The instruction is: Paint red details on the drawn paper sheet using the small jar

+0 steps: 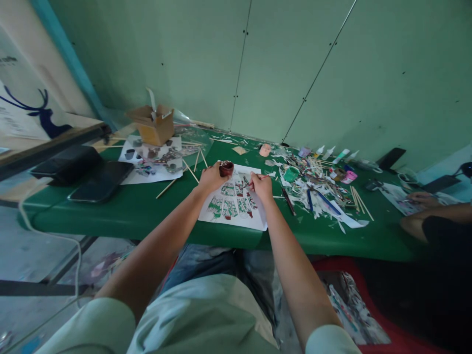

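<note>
A white sheet (233,220) with green and dark red painted pieces lies on the green table before me. At its upper left, my left hand (213,177) is closed round a small dark red cup (226,168). My right hand (261,185) pinches a thin brush (264,176) over the sheet's upper right part, its fingers bent round the handle. The brush tip is close to the painted pieces, but whether it touches them is too small to tell. Dark liquid shows inside the cup.
At left are a phone (102,182), a black case (67,164), wooden sticks and a cardboard box (157,129) on a printed sheet. Scraps, pens, a green cup (291,173) and paint bottles cover the right side. A person's arm (438,214) rests at far right.
</note>
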Motion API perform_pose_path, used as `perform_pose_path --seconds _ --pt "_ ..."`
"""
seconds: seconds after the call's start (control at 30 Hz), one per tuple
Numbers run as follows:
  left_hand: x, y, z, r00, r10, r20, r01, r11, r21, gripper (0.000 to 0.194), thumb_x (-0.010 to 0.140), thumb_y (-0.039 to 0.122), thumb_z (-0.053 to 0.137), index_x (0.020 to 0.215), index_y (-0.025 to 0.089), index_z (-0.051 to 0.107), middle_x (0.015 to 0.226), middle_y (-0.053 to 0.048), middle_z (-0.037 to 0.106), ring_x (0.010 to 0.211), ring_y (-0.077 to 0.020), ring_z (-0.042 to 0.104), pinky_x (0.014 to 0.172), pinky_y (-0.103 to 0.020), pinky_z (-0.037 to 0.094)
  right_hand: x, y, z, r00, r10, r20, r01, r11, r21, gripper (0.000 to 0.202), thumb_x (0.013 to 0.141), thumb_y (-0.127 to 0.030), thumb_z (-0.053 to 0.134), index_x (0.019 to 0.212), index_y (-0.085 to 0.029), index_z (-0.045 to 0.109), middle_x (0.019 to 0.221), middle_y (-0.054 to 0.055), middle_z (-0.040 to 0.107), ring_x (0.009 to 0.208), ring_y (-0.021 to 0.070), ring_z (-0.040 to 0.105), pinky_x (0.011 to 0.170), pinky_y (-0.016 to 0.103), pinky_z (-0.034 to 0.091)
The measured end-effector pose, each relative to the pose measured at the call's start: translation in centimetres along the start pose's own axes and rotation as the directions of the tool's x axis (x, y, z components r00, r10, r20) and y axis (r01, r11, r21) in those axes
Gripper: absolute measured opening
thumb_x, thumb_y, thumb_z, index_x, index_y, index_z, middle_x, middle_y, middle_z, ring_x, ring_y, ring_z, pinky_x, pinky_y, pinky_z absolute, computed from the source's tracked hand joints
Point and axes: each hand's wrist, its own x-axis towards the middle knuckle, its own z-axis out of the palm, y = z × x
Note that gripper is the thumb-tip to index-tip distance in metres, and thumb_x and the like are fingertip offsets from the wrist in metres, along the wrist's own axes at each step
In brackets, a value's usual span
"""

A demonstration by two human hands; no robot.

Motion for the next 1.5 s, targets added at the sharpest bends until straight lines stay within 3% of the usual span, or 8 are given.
perform_pose_path --seconds 0.83,1.3,1.5 --pt "-0.03 -0.04 -0.02 1.000 -0.002 0.001 0.002 1.000 0.007 0.059 0.072 0.051 0.053 0.119 0.018 0.041 0.112 -0.013 0.060 0.105 -0.0311 0.055 0.089 -0.042 0.037 -0.05 -0.05 0.01 1.000 0.003 -0.005 -0.003 1.000 0.026 0.035 0.074 -0.043 0.055 0.049 -0.019 0.049 0.037 -0.003 0.048 0.032 0.0087 0.043 0.036 0.020 0.035" --pt "-0.13 0.13 -0.16 1.000 -0.015 0.015 0.015 1.000 0.002 0.059 0.072 0.050 0.054 0.121 0.019 0.041 0.114 -0.013 0.059 0.106 -0.0310 0.054 0.090 -0.041 0.037 -0.18 -0.26 -0.06 1.000 -0.014 0.011 0.014 0.999 -0.046 0.036 0.074 -0.044 0.054 0.049 -0.019 0.051 0.037 -0.002 0.048 0.032 0.0094 0.043 0.037 0.021 0.036" --pt "-0.10 -0.01 -0.01 1.000 -0.001 -0.008 0.002 1.000 0.001 0.058 0.072 0.051 0.053 0.120 0.019 0.042 0.111 -0.013 0.060 0.105 -0.0310 0.055 0.089 -0.041 0.037 -0.09 -0.17 0.02 1.000 0.008 -0.010 -0.008 1.000 0.027 0.035 0.074 -0.042 0.055 0.048 -0.019 0.049 0.037 -0.003 0.048 0.032 0.0089 0.043 0.037 0.021 0.035"
